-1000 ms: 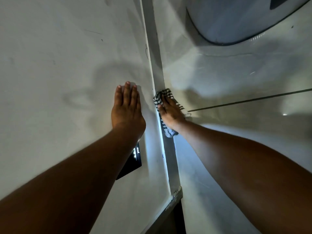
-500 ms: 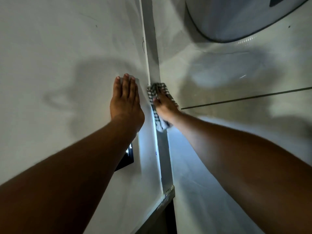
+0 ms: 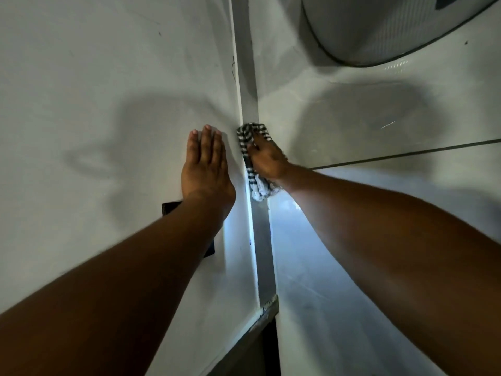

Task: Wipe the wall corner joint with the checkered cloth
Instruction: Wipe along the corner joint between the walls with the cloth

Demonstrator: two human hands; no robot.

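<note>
Centrally, the right hand (image 3: 267, 158) presses the checkered cloth (image 3: 253, 158) against the wall corner joint (image 3: 249, 85), a grey vertical strip between two pale wall faces. Compared with one second earlier, hand and cloth appear to sit a little higher along the strip relative to the dark horizontal seam (image 3: 406, 156) on the right wall, although the camera has also shifted, so the amount of travel cannot be fixed. This suggests an upward wiping stroke is in progress, with the stretch of joint above the cloth likely not yet covered.

The right hand's fingers are curled over the cloth, gripping it and pinning it to the joint. The left hand (image 3: 206, 166) lies flat and open on the left wall (image 3: 108, 77), fingers extended and together, holding nothing; it is just beside the joint and apparently serves as a brace, as in the earlier views.

The cloth is a bunched, crumpled fabric in a dark-and-white check. Its upper fold shows above the fingertips, and a looser, paler tail hangs below the heel of the hand, touching the strip. A dark wall plate (image 3: 173, 207) is partly hidden behind the left forearm. A rounded white fixture (image 3: 379, 28) occupies the upper right; its nature cannot be determined.
</note>
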